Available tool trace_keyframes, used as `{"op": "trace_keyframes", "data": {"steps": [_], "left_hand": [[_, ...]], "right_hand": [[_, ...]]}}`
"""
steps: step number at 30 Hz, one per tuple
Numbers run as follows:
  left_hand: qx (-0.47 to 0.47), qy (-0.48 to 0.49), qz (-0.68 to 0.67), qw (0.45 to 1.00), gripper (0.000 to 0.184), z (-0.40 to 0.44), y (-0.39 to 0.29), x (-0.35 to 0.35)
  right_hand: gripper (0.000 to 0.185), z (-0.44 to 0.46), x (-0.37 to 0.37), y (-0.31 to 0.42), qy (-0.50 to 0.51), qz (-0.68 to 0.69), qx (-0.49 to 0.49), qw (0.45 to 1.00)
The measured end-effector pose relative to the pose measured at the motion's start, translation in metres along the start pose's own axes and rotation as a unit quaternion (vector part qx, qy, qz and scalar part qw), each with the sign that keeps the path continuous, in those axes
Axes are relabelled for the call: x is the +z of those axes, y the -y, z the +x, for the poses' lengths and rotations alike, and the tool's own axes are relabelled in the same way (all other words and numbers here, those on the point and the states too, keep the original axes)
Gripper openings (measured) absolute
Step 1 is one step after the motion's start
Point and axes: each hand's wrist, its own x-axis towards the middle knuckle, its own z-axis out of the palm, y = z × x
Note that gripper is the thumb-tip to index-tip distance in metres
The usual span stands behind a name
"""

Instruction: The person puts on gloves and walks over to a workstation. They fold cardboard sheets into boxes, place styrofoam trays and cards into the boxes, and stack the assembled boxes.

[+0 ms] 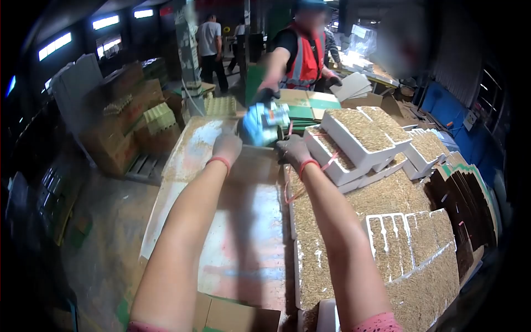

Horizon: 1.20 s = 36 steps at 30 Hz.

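Both my hands wear pale gloves and reach forward over the worktable. My left hand is closed at the left end of a brown cardboard box, whose near side shows blurred between my arms. At its right end, my right hand is closed too, with dark fingertips; a thin pink strap hangs near that wrist. Just beyond the box, a blurred blue-and-white pack is under a co-worker's dark-gloved hand. Fingertip contact is partly hidden.
White-edged trays with straw-like tops are stacked right of my right hand, above a wide bed of straw-coloured blocks. A co-worker in a red vest stands across the table. Large cartons stand at left; flat cardboard lies near me.
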Motion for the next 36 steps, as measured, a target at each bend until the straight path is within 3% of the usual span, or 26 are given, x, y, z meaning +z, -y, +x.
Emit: {"op": "trace_keyframes", "data": {"steps": [1, 3, 4, 5, 6, 8, 10, 11, 12, 13, 14, 16, 17, 20, 23, 24, 27, 28, 29, 30, 32, 34, 36], "left_hand": [[0.007, -0.019, 0.004, 1.000, 0.032, 0.002, 0.005, 0.002], [-0.064, 0.050, -0.047, 0.996, 0.056, 0.002, 0.013, 0.000], [-0.066, 0.052, -0.049, 0.995, 0.056, -0.007, 0.015, -0.004], [-0.049, 0.051, -0.046, 0.996, 0.056, -0.021, 0.015, -0.011], [-0.030, 0.048, -0.042, 0.998, 0.057, -0.036, 0.016, -0.018], [0.090, -0.058, -0.103, 0.989, 0.059, -0.074, 0.035, -0.015], [0.205, -0.100, -0.065, 0.972, 0.068, -0.118, 0.038, -0.035], [0.212, -0.092, -0.067, 0.971, 0.068, -0.146, 0.034, -0.042], [0.147, -0.075, -0.217, 0.962, 0.066, -0.173, 0.029, -0.048], [0.073, -0.050, -0.359, 0.929, 0.065, -0.193, 0.022, -0.054], [0.074, -0.034, -0.362, 0.929, 0.065, -0.200, 0.027, -0.054], [0.025, 0.124, -0.240, 0.962, 0.064, -0.207, 0.038, -0.045], [-0.084, 0.255, -0.395, 0.879, 0.057, -0.222, -0.018, -0.089], [-0.096, 0.356, -0.456, 0.810, 0.043, -0.253, -0.088, -0.115], [-0.022, 0.434, -0.442, 0.785, 0.039, -0.279, -0.150, -0.125], [-0.020, 0.441, -0.470, 0.764, 0.036, -0.296, -0.172, -0.130], [0.044, 0.480, -0.507, 0.714, 0.029, -0.333, -0.226, -0.136], [0.065, 0.451, -0.490, 0.743, 0.038, -0.339, -0.238, -0.132], [0.294, 0.356, -0.407, 0.788, 0.045, -0.339, -0.240, -0.120], [0.471, 0.180, -0.312, 0.805, 0.052, -0.339, -0.242, -0.108], [0.512, 0.142, -0.268, 0.804, 0.054, -0.392, -0.287, -0.173], [0.443, 0.238, -0.303, 0.810, 0.053, -0.430, -0.306, -0.187], [0.274, 0.353, -0.462, 0.766, 0.053, -0.455, -0.320, -0.148]], "right_hand": [[0.015, 0.001, 0.004, 0.001, -0.003, 0.007, -0.002, 1.000], [0.017, 0.008, 0.012, -0.005, 0.018, -0.043, -0.005, 0.999], [0.030, -0.024, 0.016, 0.008, -0.023, -0.062, -0.025, 0.998], [0.037, -0.049, 0.016, 0.021, -0.061, -0.168, -0.080, 0.981], [0.040, -0.047, 0.025, 0.005, -0.079, -0.132, -0.097, 0.983], [0.047, -0.084, 0.028, 0.004, -0.109, -0.098, -0.135, 0.980], [0.045, -0.122, 0.017, -0.002, -0.131, -0.135, -0.218, 0.958], [0.045, -0.150, 0.010, -0.003, -0.140, -0.134, -0.212, 0.958], [0.046, -0.182, 0.000, 0.002, -0.125, -0.127, -0.235, 0.955], [0.046, -0.207, -0.007, 0.002, -0.105, -0.105, -0.228, 0.962], [0.046, -0.232, -0.015, 0.001, -0.086, -0.083, -0.220, 0.968], [0.045, -0.274, -0.041, 0.004, -0.075, -0.097, -0.154, 0.981], [0.040, -0.297, -0.060, 0.017, -0.046, -0.079, -0.094, 0.991], [0.033, -0.355, -0.118, 0.038, 0.025, -0.020, 0.033, 0.999], [0.031, -0.427, -0.167, 0.076, 0.007, 0.013, 0.161, 0.987], [0.037, -0.445, -0.186, 0.062, 0.008, -0.073, 0.088, 0.993], [0.028, -0.512, -0.230, 0.074, -0.058, -0.064, 0.124, 0.989], [0.025, -0.533, -0.246, 0.069, -0.071, -0.047, 0.117, 0.989], [0.025, -0.552, -0.264, 0.064, -0.081, -0.050, 0.120, 0.988], [0.024, -0.571, -0.284, 0.058, -0.111, -0.031, 0.101, 0.988], [0.030, -0.612, -0.329, 0.047, -0.156, -0.022, 0.077, 0.984], [0.037, -0.653, -0.380, 0.022, -0.177, -0.020, 0.044, 0.983], [0.036, -0.687, -0.429, -0.002, -0.195, -0.017, 0.023, 0.980]]}}
